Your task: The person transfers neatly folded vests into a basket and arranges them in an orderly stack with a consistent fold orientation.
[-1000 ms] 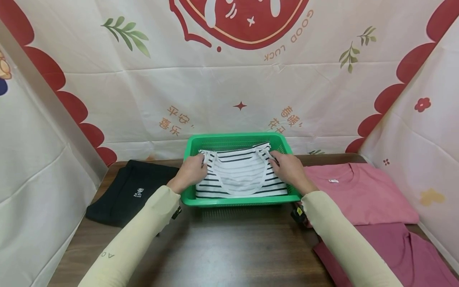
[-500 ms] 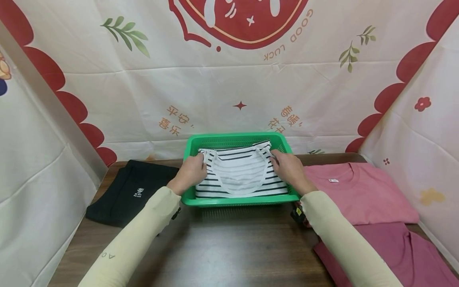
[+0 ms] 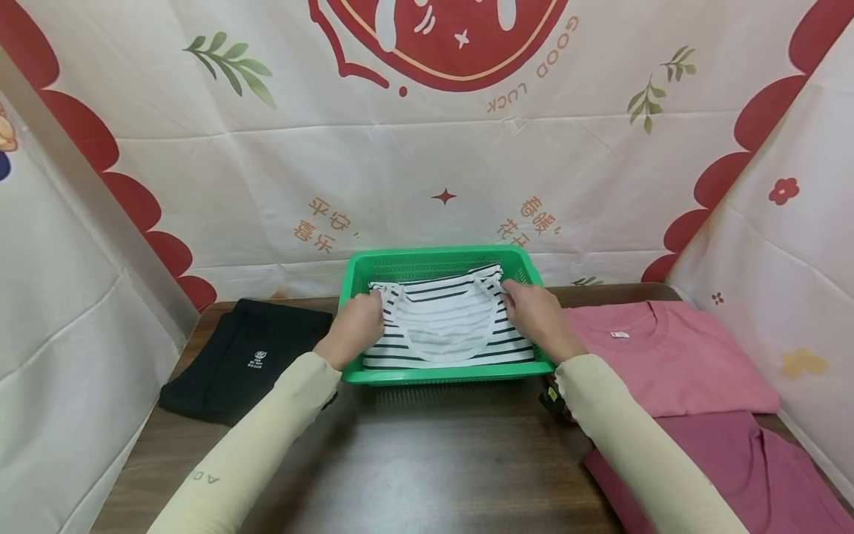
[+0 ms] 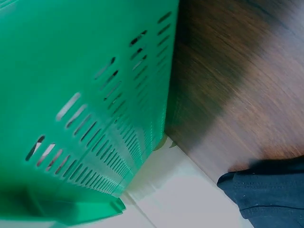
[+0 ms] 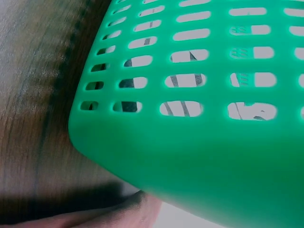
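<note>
Toward the back of the dark, wood-grain surface (image 3: 427, 460), a thin-looking white top w/ narrow black stripes & scooped neck (image 3: 443, 322) lies folded inside a green, slotted plastic basket (image 3: 440, 376). Left hand (image 3: 356, 324) & right hand (image 3: 536, 317) each have a pinching grip on an upper corner, prob. to hold the neck spread & fabric square btwn the walls. Basket's stiff, rectangular, broad-rimmed; cloth looks soft, w/ its back edge a bit uneven. Folded black garment w/ white print (image 3: 247, 356) sits L; flat pink T-shirt w/ white label (image 3: 674, 360) & plum-coloured garment (image 3: 720, 463) sit R, prob. set aside for elbow room.
</note>
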Motion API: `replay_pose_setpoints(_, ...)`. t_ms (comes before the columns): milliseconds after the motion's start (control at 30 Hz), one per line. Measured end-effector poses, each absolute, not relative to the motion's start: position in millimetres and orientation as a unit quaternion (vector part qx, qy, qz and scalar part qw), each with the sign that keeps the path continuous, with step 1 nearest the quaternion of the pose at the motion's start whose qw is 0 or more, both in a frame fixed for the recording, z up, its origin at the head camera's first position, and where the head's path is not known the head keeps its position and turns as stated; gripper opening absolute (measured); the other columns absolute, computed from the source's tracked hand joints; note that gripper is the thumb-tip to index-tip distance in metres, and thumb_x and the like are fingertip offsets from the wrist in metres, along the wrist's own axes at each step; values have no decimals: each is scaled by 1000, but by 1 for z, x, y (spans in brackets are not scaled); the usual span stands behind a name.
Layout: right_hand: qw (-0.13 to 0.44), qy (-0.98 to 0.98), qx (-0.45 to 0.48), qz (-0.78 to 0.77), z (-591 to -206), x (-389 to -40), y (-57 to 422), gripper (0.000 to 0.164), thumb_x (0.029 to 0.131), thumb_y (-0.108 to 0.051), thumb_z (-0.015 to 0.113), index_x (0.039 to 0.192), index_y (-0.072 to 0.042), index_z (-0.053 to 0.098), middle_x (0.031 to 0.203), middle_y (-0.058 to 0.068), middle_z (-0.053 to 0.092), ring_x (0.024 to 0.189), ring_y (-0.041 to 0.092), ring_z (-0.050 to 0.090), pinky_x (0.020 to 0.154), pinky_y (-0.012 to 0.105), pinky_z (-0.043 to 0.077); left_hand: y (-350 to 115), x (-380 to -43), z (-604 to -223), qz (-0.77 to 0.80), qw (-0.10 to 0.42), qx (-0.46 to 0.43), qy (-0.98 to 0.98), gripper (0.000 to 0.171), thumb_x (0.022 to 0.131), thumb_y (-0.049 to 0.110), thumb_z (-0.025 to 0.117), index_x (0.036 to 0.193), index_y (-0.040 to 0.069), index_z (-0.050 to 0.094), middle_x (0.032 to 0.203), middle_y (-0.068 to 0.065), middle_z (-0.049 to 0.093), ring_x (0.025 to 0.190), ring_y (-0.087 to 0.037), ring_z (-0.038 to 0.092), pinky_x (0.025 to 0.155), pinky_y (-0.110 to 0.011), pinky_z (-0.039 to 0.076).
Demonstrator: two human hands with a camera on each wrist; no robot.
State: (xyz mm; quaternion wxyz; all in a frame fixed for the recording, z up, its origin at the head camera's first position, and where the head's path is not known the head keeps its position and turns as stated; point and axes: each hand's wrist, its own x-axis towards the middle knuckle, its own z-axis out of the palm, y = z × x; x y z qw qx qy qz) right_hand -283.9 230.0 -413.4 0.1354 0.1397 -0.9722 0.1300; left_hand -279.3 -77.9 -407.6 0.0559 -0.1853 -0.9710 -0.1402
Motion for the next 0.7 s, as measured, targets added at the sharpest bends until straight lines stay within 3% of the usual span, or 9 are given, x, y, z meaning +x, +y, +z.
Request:
replay_pose_setpoints(167, 140, -972, 141, 123, -415, -284, 230, 21, 96, -18, 53, 111, -5, 60, 91, 18, 70, 67, 28, 63, 58, 48, 52, -76, -277, -408, -122, 58, -179, -974, 27, 95, 5, 45, 114, -10, 56, 70, -17, 63, 54, -21, 62, 49, -34, 56)
replay_pose_setpoints(467, 140, -973, 135, 121, -415, -284, 230, 23, 95, -16, 54, 113, -3, 57, 89, 18, 69, 69, 30, 63, 61, 49, 53, -75, -276, -411, -130, 100, -169, -972, 21, 90, 2, 52, 107, -10, 58, 80, -20, 64, 64, -26, 65, 54, -37, 57)
replay_pose_setpoints(700, 131, -976, 153, 89, -416, -284, 230, 20, 92, -16, 57, 107, -2, 60, 82, 15, 67, 63, 27, 60, 56, 46, 53, -75, -273, -414, -106, 127, -185, -969, 24, 90, 2, 54, 110, -8, 62, 94, -21, 65, 71, -27, 65, 60, -38, 59)
